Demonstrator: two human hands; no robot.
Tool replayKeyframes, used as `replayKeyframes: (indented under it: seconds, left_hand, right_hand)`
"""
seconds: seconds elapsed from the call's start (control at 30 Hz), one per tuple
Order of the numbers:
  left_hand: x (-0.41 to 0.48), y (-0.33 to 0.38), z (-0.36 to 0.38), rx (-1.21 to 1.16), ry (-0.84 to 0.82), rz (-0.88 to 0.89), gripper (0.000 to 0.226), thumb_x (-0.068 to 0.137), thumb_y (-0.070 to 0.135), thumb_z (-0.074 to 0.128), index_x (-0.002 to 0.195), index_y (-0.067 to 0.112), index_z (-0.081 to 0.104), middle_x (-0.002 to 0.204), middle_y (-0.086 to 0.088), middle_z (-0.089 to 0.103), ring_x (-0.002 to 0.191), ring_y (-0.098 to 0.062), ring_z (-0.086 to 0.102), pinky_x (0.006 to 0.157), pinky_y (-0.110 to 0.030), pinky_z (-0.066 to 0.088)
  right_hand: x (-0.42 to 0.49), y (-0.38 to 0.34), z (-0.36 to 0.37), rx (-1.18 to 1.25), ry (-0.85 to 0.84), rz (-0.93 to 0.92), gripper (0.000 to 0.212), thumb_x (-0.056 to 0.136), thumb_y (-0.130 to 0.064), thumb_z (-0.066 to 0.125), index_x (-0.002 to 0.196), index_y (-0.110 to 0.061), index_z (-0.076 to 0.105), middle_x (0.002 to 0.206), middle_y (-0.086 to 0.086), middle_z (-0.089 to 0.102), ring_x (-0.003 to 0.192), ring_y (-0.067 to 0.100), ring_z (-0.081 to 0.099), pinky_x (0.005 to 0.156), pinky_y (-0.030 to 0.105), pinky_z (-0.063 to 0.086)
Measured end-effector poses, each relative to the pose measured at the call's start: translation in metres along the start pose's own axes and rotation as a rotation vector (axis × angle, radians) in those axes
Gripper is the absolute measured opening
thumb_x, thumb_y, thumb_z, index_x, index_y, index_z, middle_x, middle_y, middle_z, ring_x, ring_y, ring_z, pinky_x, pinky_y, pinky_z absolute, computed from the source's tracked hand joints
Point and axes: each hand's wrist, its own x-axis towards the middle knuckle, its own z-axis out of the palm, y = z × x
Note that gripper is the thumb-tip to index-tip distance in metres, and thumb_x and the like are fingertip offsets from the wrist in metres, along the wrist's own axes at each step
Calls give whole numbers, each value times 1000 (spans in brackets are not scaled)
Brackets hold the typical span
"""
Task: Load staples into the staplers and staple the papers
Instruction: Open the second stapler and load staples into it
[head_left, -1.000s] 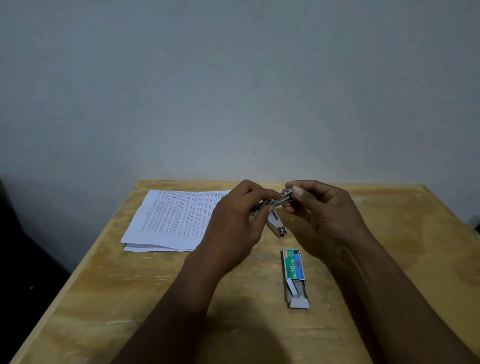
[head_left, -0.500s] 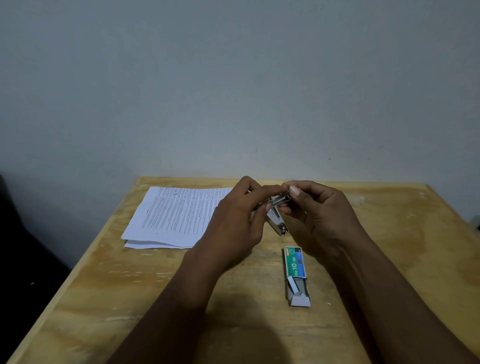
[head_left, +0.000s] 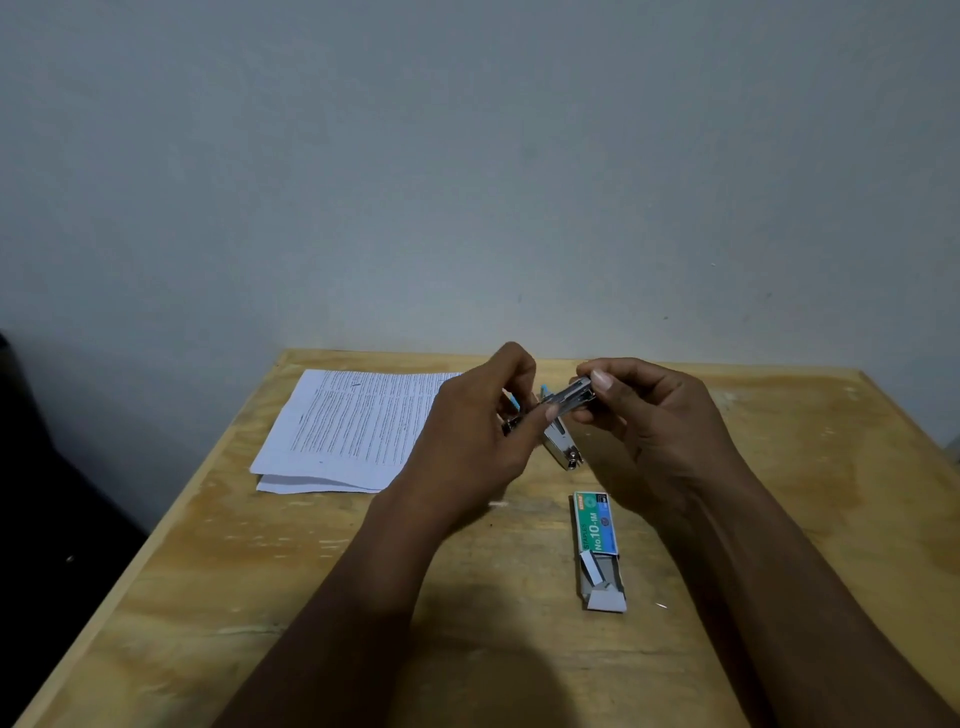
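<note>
left hand (head_left: 467, 447) curled, right hand (head_left: 665, 431) fingers pinching

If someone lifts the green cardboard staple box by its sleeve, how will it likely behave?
The green cardboard staple box is small, so probably light. Its grey inner tray is slid out, end flap open, so tilting may spill the loose staple strip. Lying flat on the wooden table, it should slide, not roll.

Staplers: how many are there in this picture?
1. The stapler is held open above the table, between the left hand and the right hand, just beyond the staple box. Another may be hidden behind the hands.
</note>
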Motion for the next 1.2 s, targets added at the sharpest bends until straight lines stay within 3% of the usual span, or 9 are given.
replayKeyframes:
  seconds: [0.13, 0.27, 0.33, 0.47, 0.53, 0.83, 1.1, 1.2]
  left_hand:
    - [2, -1, -4, -170, 82, -122, 28, 96, 24, 69, 80, 31, 46, 75, 9, 64, 72, -7, 67, 59, -23, 52]
    - [2, -1, -5, -355, -166, -386, 10, 95, 27, 70, 99, 25, 61, 86, 0, 75, 59, -13, 70, 54, -29, 57]
    - [2, -4, -3, -301, -164, -353, 4, 94, 27, 72, 95, 25, 69, 84, 2, 76, 60, -6, 67, 57, -33, 59]
    - [0, -2, 0, -110, -78, -270, 5, 90, 35, 76, 90, 33, 71, 87, 17, 70, 79, 1, 62, 64, -13, 45]
    - [-2, 1, 3, -94, -73, -262, 6, 90, 34, 76, 94, 32, 72, 89, 16, 70, 82, -2, 62, 64, -10, 44]
    - [-4, 4, 10, -68, -45, -208, 12, 92, 30, 75, 102, 25, 72, 92, 12, 70, 84, 2, 59, 64, -6, 45]
    - [-5, 4, 11, -34, -37, -178, 12, 92, 29, 74, 103, 24, 72, 92, 11, 71, 81, 9, 58, 63, -3, 43]
    - [-5, 5, 12, 14, -35, -164, 15, 92, 30, 74, 105, 24, 72, 94, 11, 71, 75, 4, 60, 61, -2, 42]
  right_hand:
    - [1, -8, -7, 64, 24, -12, 16, 90, -5, 64, 101, -1, 73, 92, 19, 74, 73, 24, 69, 76, 30, 62]
    - [0, -7, -9, -4, 14, -11, 15, 92, -4, 63, 101, -3, 74, 97, 18, 75, 78, 25, 71, 75, 28, 61]
    - [1, -7, -9, -25, 17, 10, 16, 94, -2, 61, 103, -2, 74, 99, 17, 76, 84, 27, 73, 77, 30, 61]
    - [2, -8, -8, -60, 73, 13, 19, 95, 1, 57, 96, -3, 75, 99, 15, 76, 92, 27, 74, 79, 33, 61]
    - [2, -7, -5, -104, 107, -8, 20, 94, 1, 57, 93, -7, 76, 98, 13, 76, 93, 28, 74, 79, 34, 61]
    - [4, -8, -6, -113, 155, -48, 28, 95, 1, 52, 86, -10, 76, 95, 13, 76, 95, 30, 73, 75, 31, 62]
    - [3, -7, -5, -135, 156, -44, 30, 94, 3, 53, 84, -13, 76, 94, 11, 76, 94, 28, 73, 79, 36, 62]
    - [3, -7, -4, -144, 158, -38, 29, 94, 2, 54, 85, -14, 77, 93, 9, 76, 88, 24, 73, 79, 38, 62]
